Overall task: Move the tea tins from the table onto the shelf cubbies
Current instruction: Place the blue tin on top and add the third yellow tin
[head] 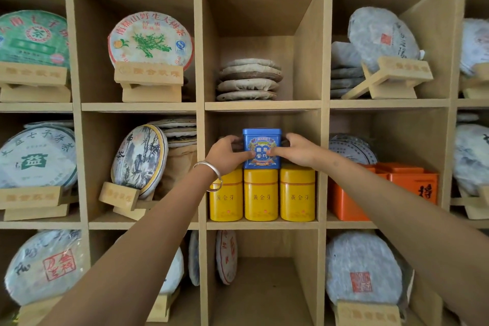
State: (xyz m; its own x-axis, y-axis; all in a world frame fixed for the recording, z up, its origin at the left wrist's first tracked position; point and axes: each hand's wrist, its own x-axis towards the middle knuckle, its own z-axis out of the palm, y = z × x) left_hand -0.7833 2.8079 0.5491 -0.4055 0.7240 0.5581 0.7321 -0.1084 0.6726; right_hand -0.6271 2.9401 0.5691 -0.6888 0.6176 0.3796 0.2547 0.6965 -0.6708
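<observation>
A blue tea tin [262, 140] stands on top of the middle one of three yellow tins [261, 194] in the centre cubby of the wooden shelf [262, 224]. My left hand [227, 153] grips the blue tin's left side, thumb across its front. My right hand [297, 151] grips its right side in the same way, thumb on the label. A silver bangle sits on my left wrist. The table is out of view.
Orange tins [412, 185] fill the cubby to the right. Wrapped tea cakes on wooden stands [149, 74] occupy most other cubbies. A stack of cakes [248, 79] lies in the cubby above. The cubby below the yellow tins holds one upright cake [226, 257] at its left.
</observation>
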